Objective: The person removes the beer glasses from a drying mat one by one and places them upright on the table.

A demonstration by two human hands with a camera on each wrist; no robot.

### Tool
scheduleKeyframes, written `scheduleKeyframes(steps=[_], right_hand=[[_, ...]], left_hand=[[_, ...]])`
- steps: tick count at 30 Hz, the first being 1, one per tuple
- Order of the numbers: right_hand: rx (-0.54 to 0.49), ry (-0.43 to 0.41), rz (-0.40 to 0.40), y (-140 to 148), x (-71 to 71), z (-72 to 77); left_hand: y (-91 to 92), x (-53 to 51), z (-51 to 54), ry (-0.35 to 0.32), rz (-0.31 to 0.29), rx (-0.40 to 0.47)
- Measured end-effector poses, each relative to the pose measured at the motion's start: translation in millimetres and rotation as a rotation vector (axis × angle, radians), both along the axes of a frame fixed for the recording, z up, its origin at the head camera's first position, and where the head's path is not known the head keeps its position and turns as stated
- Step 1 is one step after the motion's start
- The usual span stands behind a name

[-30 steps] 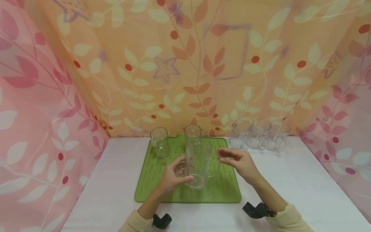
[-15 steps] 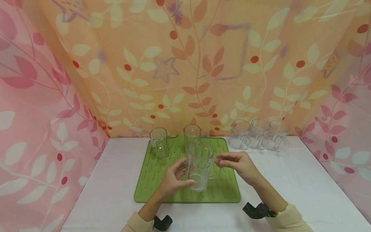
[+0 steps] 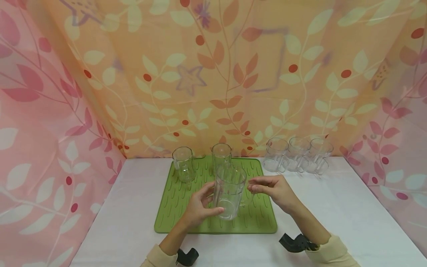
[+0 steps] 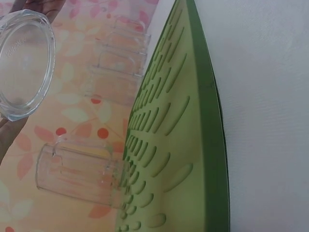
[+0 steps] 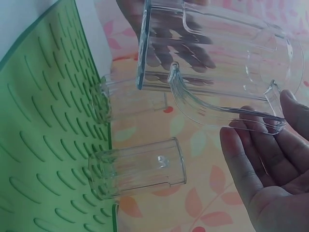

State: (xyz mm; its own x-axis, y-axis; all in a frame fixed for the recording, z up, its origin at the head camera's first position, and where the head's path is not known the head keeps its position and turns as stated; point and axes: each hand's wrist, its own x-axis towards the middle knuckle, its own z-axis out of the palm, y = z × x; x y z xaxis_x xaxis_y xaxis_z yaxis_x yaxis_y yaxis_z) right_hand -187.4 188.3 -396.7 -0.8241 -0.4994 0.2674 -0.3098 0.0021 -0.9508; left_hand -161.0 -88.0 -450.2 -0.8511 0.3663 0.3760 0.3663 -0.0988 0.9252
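Observation:
A clear glass mug (image 3: 230, 191) is held above the green ridged mat (image 3: 186, 222), its rim tipped slightly to the right. My left hand (image 3: 199, 207) grips the mug's body from the left, thumb at the front near the base. My right hand (image 3: 275, 191) is at the handle; in the right wrist view the thumb and curled fingertips (image 5: 231, 137) pinch the upper end of the handle (image 5: 212, 111). The mug's round base (image 4: 24, 65) faces the camera in the left wrist view.
Two more glass mugs stand on the back of the mat, one at the left corner (image 3: 184, 165) and one mid-back (image 3: 221, 152). Three clear mugs (image 3: 277, 155) stand in a row on the white table (image 3: 113, 207), right of the mat. A floral curtain (image 3: 213, 92) encloses the sides and back.
The held mug has tipped a little, its rim shifting right and nearer. My right hand has moved slightly left and down, its fingers coming together on the handle. Almost nothing differs over the last half second.

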Motion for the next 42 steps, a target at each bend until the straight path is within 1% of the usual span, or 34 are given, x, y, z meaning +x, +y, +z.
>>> scheduleKeyframes(steps=[6, 10, 13, 20, 26, 30, 35, 39, 42], right_hand=[[0.002, 0.007, 0.018, 0, 0.1, -0.2], [-0.005, 0.014, 0.019, 0, 0.0, -0.4], [-0.015, 0.034, 0.018, 0, 0.3, -0.2], [-0.013, 0.077, -0.014, 0, 1.7, -1.6], [-0.001, 0.051, -0.057, 2, 6.2, -6.1], [0.007, 0.045, -0.074, 3, 8.5, -8.3], [-0.005, 0.040, -0.081, 5, 11.3, -11.1], [-0.028, 0.030, -0.078, 7, 13.3, -13.7], [-0.043, 0.045, -0.085, 10, 13.1, -15.5]], left_hand=[[-0.2, 0.7, 0.6, 0.008, 0.009, -0.015], [-0.1, 1.1, 0.6, -0.008, 0.010, -0.022], [-0.1, 1.9, 1.4, -0.024, 0.017, -0.034], [0.3, 0.4, 0.5, -0.020, 0.008, -0.033], [0.3, -1.8, -1.4, -0.025, -0.026, -0.037], [0.5, -2.8, -2.9, -0.034, -0.029, -0.078], [1.7, -1.8, -2.9, -0.008, -0.034, -0.153], [1.8, -1.0, -1.7, 0.016, -0.016, -0.216], [0.0, -1.4, -1.0, 0.019, -0.005, -0.224]])
